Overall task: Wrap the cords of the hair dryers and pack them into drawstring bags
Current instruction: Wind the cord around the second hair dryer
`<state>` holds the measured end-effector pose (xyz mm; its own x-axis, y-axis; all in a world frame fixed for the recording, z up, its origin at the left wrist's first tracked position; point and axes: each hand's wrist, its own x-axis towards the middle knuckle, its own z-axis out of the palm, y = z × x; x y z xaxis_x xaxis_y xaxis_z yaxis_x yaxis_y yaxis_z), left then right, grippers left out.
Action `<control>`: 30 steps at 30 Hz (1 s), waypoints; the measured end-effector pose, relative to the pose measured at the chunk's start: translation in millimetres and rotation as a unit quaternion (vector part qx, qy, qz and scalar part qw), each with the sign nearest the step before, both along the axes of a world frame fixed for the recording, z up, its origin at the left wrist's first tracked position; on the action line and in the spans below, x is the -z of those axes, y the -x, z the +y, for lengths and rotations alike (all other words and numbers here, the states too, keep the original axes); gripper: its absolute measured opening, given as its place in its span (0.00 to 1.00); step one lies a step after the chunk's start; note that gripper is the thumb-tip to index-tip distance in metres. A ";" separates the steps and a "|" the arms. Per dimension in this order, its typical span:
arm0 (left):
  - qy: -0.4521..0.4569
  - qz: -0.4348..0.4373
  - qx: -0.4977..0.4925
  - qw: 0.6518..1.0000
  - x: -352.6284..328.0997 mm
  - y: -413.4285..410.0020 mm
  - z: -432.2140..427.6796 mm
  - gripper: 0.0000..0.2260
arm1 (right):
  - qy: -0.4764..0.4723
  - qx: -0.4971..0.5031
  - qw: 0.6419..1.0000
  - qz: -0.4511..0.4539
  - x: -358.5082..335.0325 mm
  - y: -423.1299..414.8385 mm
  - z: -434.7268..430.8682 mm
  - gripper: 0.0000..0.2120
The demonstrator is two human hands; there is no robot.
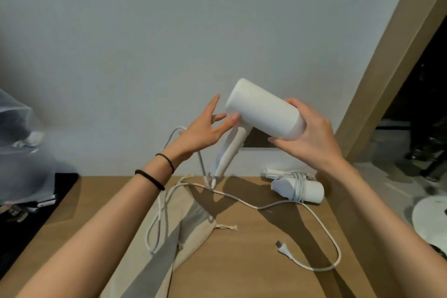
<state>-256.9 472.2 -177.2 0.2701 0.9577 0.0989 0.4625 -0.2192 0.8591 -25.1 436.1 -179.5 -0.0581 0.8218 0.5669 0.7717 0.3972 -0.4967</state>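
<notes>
Step in hand: cord wrap on dryer two, not yet started as far as I can judge. Right grip (312,133) is curled round the rear end of the white hair dryer (261,111) barrel, holding it in the air above the tabletop (242,261), handle (232,147) pointing down. Left grip (200,133) is spread, fingers straight, one fingertip touching the barrel where the handle joins; pinching nothing. The cord (266,206) drops from the handle base, loops over the beige drawstring bag (188,232), then runs right and curls back to the plug (282,248) lying loose on the tabletop. One loop rises behind the left wrist; can't tell if it's hooked on the hand. The other hair dryer (307,191) lies at the back right, cord already wound round it, not bagged. Next move, my read: left grip pinches the cord near the handle base and winds it round the handle or barrel while the right keeps the body steady. Needs slack fed clear of the bag's drawstrings, and the plug end tucked so the coil holds before bagging.
</notes>
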 end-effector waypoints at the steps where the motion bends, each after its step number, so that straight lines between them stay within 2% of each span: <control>1: 0.017 0.022 0.022 0.999 -6.0 0.8 -0.3 0.43 | -0.017 0.000 1.000 -0.002 -3.1 -1.1 -1.3 0.34; 3: 0.032 0.097 0.045 0.994 -13.7 4.9 -1.8 0.44 | -0.042 0.002 0.999 -0.008 -7.1 -3.0 -4.0 0.34; 5: 0.015 0.230 0.004 0.973 -19.3 9.2 -8.4 0.41 | -0.060 0.012 0.998 -0.019 -8.1 -5.1 -5.7 0.34; 7: -0.060 0.386 -0.081 0.917 -21.9 12.3 -14.6 0.37 | -0.074 0.023 0.997 -0.024 -8.6 -7.6 -5.4 0.33; 8: -0.103 0.420 -0.110 0.895 -22.4 12.3 -19.1 0.37 | -0.079 0.026 0.996 -0.023 -8.7 -9.0 -4.8 0.33; 9: -0.141 0.417 -0.119 0.890 -21.2 12.1 -21.4 0.36 | -0.083 0.028 0.996 -0.019 -9.0 -10.0 -4.4 0.33; 10: -0.163 0.374 -0.101 0.907 -21.2 11.1 -23.2 0.36 | -0.086 0.028 0.996 -0.013 -9.5 -10.5 -4.0 0.33; 12: -0.136 0.209 0.005 0.968 -25.4 6.6 -24.5 0.36 | -0.089 0.023 0.996 0.002 -11.6 -9.9 -3.8 0.33; 13: -0.117 0.123 0.058 0.984 -26.2 3.1 -22.6 0.37 | -0.088 0.017 0.996 0.008 -13.1 -8.7 -4.2 0.33; 15: -0.116 0.008 0.108 0.987 -24.6 -4.3 -17.2 0.35 | -0.086 0.000 0.996 0.021 -15.5 -5.9 -5.1 0.34; 18: -0.133 -0.119 0.088 0.980 -25.6 -8.0 -12.5 0.29 | -0.063 -0.032 0.996 0.058 -14.6 -1.0 -6.5 0.35; 20: -0.121 -0.171 0.087 0.974 -27.0 -6.3 -10.4 0.30 | -0.033 -0.065 0.993 0.088 -11.4 4.8 -9.4 0.36; 23: -0.093 -0.190 0.108 0.971 -27.4 -4.5 -8.3 0.34 | 0.003 -0.105 0.985 0.134 -5.0 14.3 -11.6 0.35; 25: -0.077 -0.210 0.106 0.969 -27.4 -4.4 -8.5 0.32 | 0.017 -0.118 0.981 0.155 -0.6 18.9 -8.8 0.35; 28: -0.086 -0.240 0.044 0.966 -24.9 -10.0 -10.9 0.28 | 0.011 -0.119 0.979 0.167 5.0 25.5 -0.5 0.35; 30: -0.050 -0.297 -0.019 0.953 -18.5 -16.2 -8.4 0.29 | -0.001 -0.098 0.979 0.180 7.6 31.8 5.4 0.34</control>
<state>-240.7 463.9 -158.7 0.1036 0.9437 0.3142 -0.0904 -0.3057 0.9478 -56.9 441.5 -187.1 -0.0116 0.8138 0.5810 0.4562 0.5214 -0.7212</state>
